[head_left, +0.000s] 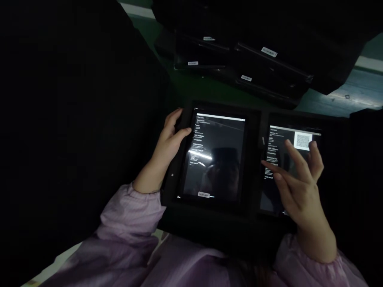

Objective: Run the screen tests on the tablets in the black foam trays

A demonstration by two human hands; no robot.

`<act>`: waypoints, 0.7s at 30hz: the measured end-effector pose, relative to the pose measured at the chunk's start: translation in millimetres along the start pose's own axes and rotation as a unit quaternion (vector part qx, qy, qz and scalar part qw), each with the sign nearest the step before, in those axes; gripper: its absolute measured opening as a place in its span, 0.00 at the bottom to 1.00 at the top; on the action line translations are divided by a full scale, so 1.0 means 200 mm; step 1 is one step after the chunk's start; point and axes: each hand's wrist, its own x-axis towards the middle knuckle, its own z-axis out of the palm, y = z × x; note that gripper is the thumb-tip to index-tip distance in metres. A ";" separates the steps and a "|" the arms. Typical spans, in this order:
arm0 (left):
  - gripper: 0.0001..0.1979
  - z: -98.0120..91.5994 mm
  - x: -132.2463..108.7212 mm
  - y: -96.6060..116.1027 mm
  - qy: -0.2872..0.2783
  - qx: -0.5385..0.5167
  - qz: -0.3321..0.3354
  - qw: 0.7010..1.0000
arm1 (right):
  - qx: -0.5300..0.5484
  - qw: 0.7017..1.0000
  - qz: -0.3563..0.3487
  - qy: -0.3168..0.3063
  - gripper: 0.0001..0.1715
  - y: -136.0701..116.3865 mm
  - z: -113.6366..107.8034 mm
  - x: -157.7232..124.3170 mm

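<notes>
Checking test information, probably, on left tablet [215,163] and right tablet [284,157].
Left hand [168,147], thumb apart, beside the first; right hand [305,197], fingers spread, over the second; next tap would need one fingertip.

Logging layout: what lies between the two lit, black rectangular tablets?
In the head view, a dark strip with a small pale mark separates the left tablet from the right tablet; the right hand reaches its edge.
</notes>
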 end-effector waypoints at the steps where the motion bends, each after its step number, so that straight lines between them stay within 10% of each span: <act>1: 0.32 0.00 0.00 0.00 -0.003 0.000 0.000 1.000 | -0.003 1.000 -0.002 -0.010 0.21 0.00 0.00 0.00; 10: 0.36 -0.01 0.01 -0.04 -0.026 -0.010 0.008 1.000 | -0.065 0.969 0.081 0.226 0.24 0.09 -0.02 0.01; 18: 0.49 -0.01 0.03 -0.03 -0.044 0.111 0.052 0.991 | -0.100 0.969 0.078 0.210 0.26 0.12 -0.11 0.07; 21: 0.40 0.00 0.03 -0.01 -0.039 0.062 0.031 0.997 | -0.123 0.976 0.079 0.164 0.29 0.17 -0.06 0.09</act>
